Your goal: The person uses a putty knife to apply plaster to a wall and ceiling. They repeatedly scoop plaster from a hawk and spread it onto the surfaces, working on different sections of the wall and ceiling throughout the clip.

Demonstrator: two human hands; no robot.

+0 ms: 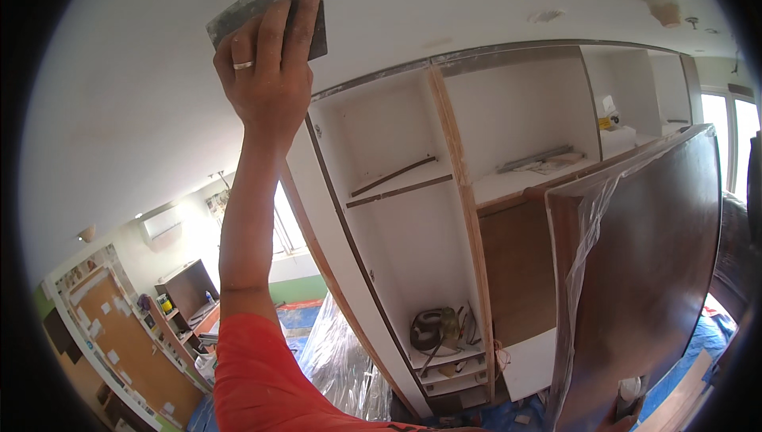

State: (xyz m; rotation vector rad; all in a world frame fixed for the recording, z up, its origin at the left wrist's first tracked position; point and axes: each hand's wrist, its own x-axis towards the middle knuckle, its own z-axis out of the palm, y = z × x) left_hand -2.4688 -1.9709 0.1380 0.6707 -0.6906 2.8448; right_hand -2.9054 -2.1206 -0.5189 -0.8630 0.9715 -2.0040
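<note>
My left hand (270, 63) is raised high against the white ceiling (143, 91), its back toward me and a ring on one finger. It grips a flat, grey rectangular putty scraper (316, 31), smeared with pale residue. Its fingers are spread along the plate, while the thumb is hidden behind it. The scraper lies close to the ceiling surface; whether it touches I cannot tell. A red sleeve covers my upper arm. My right hand does not show clearly anywhere.
Open white built-in cabinets (397, 138) reach up to the ceiling. A dark brown panel (635, 249), partly wrapped in clear plastic, stands at right. Plastic-covered items (345, 360) stand below on blue sheeting. A ceiling fitting (663, 7) hangs at far right; a black coiled bundle (432, 329) sits on a shelf.
</note>
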